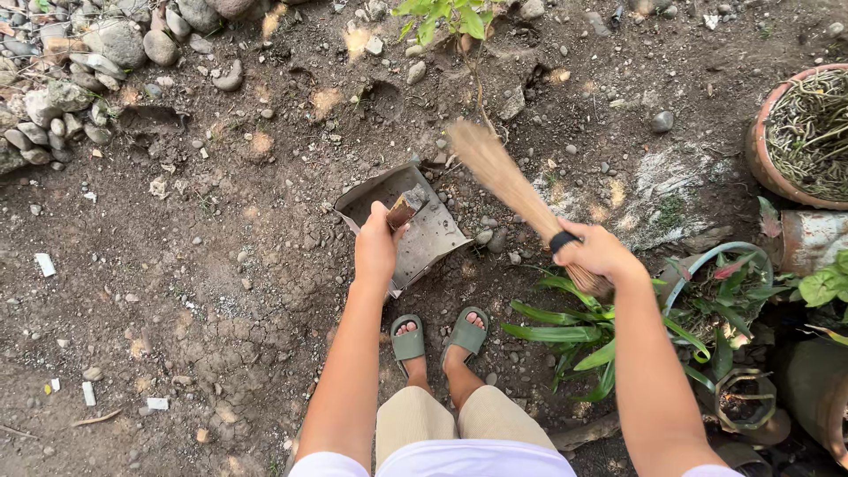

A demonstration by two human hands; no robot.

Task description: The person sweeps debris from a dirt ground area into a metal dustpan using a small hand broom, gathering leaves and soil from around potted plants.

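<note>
Left hand (pixel 376 250) clamps the handle of a dented grey metal dustpan (pixel 415 228) resting on bare, cracked soil (pixel 221 291); right hand (pixel 599 252), fingers wrapped tight, grips a straw-coloured stick broom (pixel 503 177), bristles blurred just right of the pan; green-leaved potted plants (pixel 707 309) crowd the right edge.

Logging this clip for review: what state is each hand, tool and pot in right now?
left hand: closed on the handle of the dustpan
dustpan: tilted on the soil, nearly empty
right hand: gripping the broom
broom: blurred, bristle tips at the ground beside the dustpan
clay pot: upright, filled with dry stems
green sandals: on both feet, flat on the soil
</note>
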